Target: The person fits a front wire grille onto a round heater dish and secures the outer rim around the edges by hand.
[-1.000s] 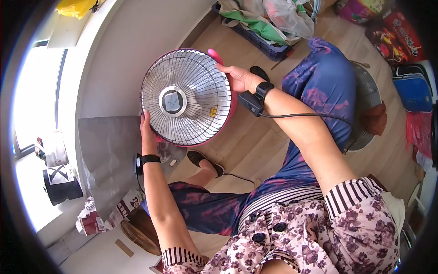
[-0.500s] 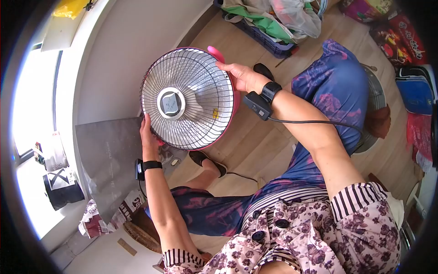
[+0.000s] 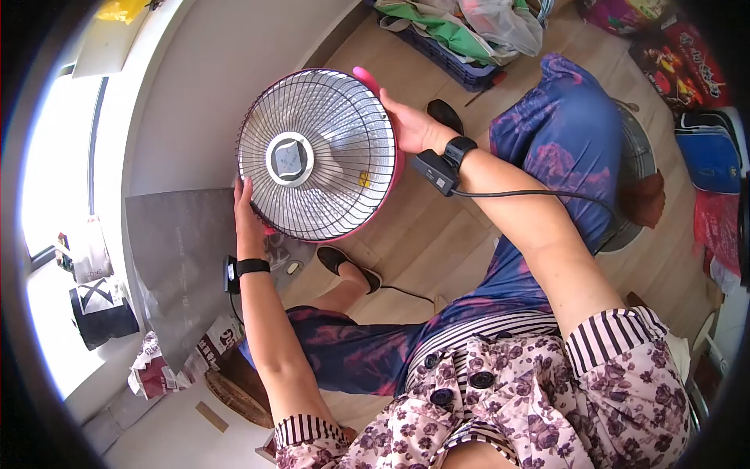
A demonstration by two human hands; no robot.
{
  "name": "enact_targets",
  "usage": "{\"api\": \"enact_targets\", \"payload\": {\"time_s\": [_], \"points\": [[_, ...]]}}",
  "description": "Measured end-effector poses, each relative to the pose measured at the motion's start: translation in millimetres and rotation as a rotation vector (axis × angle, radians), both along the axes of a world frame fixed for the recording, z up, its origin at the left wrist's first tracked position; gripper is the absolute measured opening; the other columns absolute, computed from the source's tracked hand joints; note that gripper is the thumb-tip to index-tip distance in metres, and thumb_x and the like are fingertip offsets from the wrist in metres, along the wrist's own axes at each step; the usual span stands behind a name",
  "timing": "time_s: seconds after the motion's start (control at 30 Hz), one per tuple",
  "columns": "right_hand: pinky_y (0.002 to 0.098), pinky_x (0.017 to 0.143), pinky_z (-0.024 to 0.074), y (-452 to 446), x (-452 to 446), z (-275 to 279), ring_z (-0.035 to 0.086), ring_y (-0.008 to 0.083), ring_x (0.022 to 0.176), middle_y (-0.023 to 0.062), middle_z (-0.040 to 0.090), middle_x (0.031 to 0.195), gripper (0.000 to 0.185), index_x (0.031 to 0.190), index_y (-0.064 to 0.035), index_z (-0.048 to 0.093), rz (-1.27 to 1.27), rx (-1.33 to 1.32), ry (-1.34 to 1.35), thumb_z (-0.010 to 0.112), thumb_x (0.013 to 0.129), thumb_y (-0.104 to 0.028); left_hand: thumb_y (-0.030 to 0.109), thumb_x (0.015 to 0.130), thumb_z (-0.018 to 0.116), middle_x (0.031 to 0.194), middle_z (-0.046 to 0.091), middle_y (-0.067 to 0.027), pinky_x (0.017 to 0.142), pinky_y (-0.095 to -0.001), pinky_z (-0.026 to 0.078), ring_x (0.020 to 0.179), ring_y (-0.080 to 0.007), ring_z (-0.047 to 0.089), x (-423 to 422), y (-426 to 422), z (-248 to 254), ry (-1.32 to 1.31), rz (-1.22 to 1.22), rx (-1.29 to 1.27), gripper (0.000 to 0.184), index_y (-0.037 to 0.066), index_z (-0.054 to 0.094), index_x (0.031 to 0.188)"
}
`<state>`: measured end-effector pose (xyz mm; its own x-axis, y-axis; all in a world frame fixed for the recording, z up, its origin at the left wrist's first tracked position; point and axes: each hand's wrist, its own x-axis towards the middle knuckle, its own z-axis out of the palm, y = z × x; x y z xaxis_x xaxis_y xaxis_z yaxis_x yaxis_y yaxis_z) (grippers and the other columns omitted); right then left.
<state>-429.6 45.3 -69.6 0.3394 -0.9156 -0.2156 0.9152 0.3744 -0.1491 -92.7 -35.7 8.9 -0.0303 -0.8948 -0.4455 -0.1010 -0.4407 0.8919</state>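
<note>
A round heater with a dark wire grille, a silvery reflector and a pink rim is held up between my two hands, its grille turned toward me. My left hand supports its lower left edge, fingertips at the rim. On the upper right side, my right hand is against the rim, with most fingers hidden behind it. A pink knob-like part sticks out near that hand. Both wrists carry black straps with small dark devices and cables.
A grey sheet stands by the window ledge at left. Beyond the heater is a dark blue crate of bags. A metal tub sits behind my right leg. Packages and a blue bag line the right side. A cable crosses the floor.
The heater has shifted slightly up and left in view, together with both hands. My right thumb no longer lies over the front of the rim as before.
</note>
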Motion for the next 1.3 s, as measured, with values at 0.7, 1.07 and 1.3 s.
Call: {"api": "enact_targets", "payload": {"time_s": [0.7, 1.07, 1.3], "points": [[0.0389, 0.102, 0.0340, 10.3, -3.1, -37.2, 0.049, 0.0218, 0.114, 0.0094, 0.053, 0.123, 0.052, 0.125, -0.0016, 0.045, 0.096, -0.057, 0.203, 0.064, 0.084, -0.028, 0.021, 0.080, 0.068, 0.135, 0.038, -0.0195, 0.100, -0.0387, 0.034, 0.121, -0.0283, 0.041, 4.1, -2.8, 7.3, -0.028, -0.125, 0.048, 0.080, 0.004, 0.020, 0.142], [0.0369, 0.102, 0.0345, 8.2, -8.4, -40.9, 0.050, 0.0183, 0.113, 0.0054, 0.056, 0.121, 0.045, 0.123, -0.0074, 0.051, 0.189, -0.086, 0.133, 0.061, 0.085, -0.030, 0.026, 0.079, 0.069, 0.132, 0.040, -0.0185, 0.091, -0.0373, 0.042, 0.113, -0.0282, 0.048, -4.6, 2.9, 22.9, -0.080, -0.178, 0.055, 0.085, 0.003, 0.017, 0.141], [0.0339, 0.101, 0.0344, 7.8, -11.0, -43.3, 0.051, 0.0155, 0.111, 0.0014, 0.058, 0.118, 0.041, 0.121, -0.0109, 0.054, 0.174, -0.028, 0.230, 0.061, 0.085, -0.030, 0.027, 0.077, 0.071, 0.131, 0.041, -0.0196, 0.090, -0.0367, 0.042, 0.113, -0.0285, 0.048, -10.6, 9.1, 29.4, -0.143, -0.119, 0.054, 0.090, 0.004, 0.013, 0.142]]}}
